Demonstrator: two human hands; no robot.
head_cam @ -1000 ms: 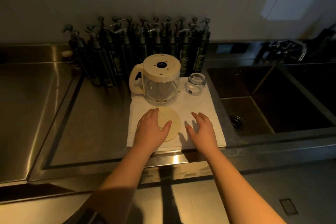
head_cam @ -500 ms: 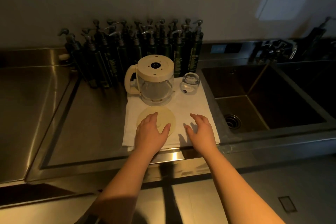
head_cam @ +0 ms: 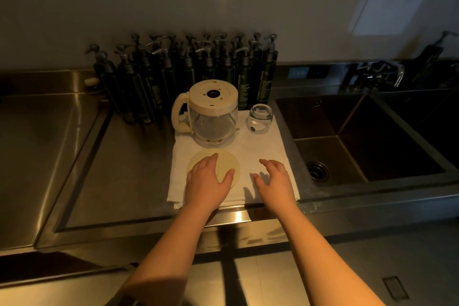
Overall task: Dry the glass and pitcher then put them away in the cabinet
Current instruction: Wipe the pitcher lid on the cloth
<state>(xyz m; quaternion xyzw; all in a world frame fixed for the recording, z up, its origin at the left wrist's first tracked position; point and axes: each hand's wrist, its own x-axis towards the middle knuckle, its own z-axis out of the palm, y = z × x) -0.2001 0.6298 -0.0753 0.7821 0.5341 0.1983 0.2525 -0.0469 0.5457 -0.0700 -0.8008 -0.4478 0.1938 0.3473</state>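
Head-camera view centres on the pitcher [head_cam: 212, 117], which stands upside down near the back of a white cloth [head_cam: 263, 154], its clear rounded glass body mouth-down and its cream plastic base and loop handle uppermost, most likely so that water runs off into the fabric. Just to its right on the same cloth sits the glass [head_cam: 259, 119], a small round clear tumbler; whether it is upright or inverted is hard to tell in the dim light. In front of the pitcher lies a flat cream disc [head_cam: 234, 160], probably its lid, smooth and matte. The left hand [head_cam: 207, 179] rests palm-down on that disc with its fingers [head_cam: 212, 160] spread flat, gripping nothing. The right hand [head_cam: 274, 179] hovers just over or on the bare cloth beside it, fingers loosely splayed and empty. The cloth looks soft and absorbent, folded square on the brushed steel worktop [head_cam: 104, 169], its right edge close to the deep steel sink [head_cam: 372, 136]. Behind the pitcher a dense cluster of dark pump bottles [head_cam: 173, 74] lines the wall. No cabinet is in sight, and drying appears not yet begun.
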